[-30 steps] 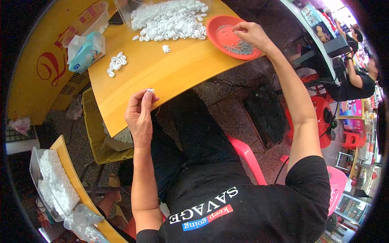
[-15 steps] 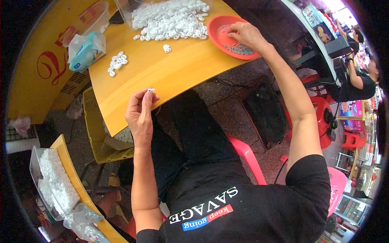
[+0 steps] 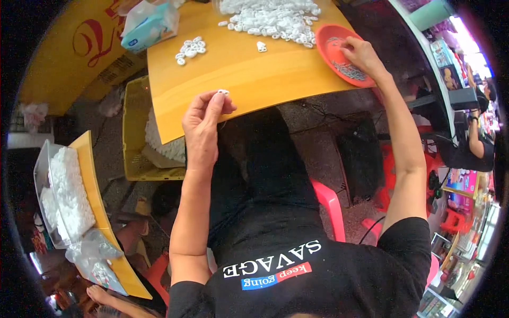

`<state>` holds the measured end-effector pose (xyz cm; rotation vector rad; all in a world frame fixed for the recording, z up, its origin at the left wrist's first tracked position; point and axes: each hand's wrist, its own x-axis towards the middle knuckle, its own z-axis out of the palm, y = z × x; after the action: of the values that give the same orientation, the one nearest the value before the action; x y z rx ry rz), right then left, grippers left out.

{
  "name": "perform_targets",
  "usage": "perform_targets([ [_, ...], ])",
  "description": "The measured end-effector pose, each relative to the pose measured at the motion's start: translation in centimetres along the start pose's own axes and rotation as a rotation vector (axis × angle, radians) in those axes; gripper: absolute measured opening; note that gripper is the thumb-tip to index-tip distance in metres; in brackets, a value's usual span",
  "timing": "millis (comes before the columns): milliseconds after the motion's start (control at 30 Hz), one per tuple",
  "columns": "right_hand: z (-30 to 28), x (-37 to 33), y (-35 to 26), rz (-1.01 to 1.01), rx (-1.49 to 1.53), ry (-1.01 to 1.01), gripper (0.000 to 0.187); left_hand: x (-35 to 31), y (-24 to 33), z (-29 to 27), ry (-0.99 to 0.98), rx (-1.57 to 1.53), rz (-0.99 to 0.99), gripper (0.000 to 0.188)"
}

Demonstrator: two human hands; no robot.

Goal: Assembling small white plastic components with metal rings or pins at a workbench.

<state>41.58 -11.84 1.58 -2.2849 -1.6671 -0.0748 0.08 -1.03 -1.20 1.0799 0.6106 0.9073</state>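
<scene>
Near the table's front edge, my left hand (image 3: 201,127) pinches a small white plastic piece with holes (image 3: 224,92) between thumb and fingertips. My right hand (image 3: 367,57) reaches into a red bowl (image 3: 324,37), its fingers bent and pressed together. Thin grey metal pieces (image 3: 348,71) lie in the bowl beside and below those fingers. Whether the fingertips hold one of them is too small to tell. Another small white piece (image 3: 261,46) lies alone on the table, between the two hands and farther back.
A large heap of white pieces (image 3: 270,18) covers the back of the yellow table (image 3: 238,71). A smaller group (image 3: 191,49) lies left, near a tissue pack (image 3: 151,26). A yellow crate (image 3: 130,132) stands below. Another person's hand (image 3: 98,294) shows at the lower left.
The whole view has shifted, so the table appears higher and farther right. My left hand still pinches the white piece, and my right hand remains in the bowl with its fingers slightly moved.
</scene>
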Motion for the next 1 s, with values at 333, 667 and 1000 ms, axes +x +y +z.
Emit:
perform_targets([
  [333,-1.1,0.3,-0.5,-0.007,0.025,0.002,0.023,0.1,-0.4,-1.1,0.026,-0.100,-0.047,0.015],
  [667,0.1,0.8,-0.7,0.147,-0.066,-0.052,0.026,0.2,-0.5,-1.2,-0.007,-0.099,-0.035,0.016],
  [1000,0.5,0.7,-2.4,0.046,-0.342,0.018,0.025,0.3,-0.5,-1.4,-0.008,-0.098,-0.044,0.015],
])
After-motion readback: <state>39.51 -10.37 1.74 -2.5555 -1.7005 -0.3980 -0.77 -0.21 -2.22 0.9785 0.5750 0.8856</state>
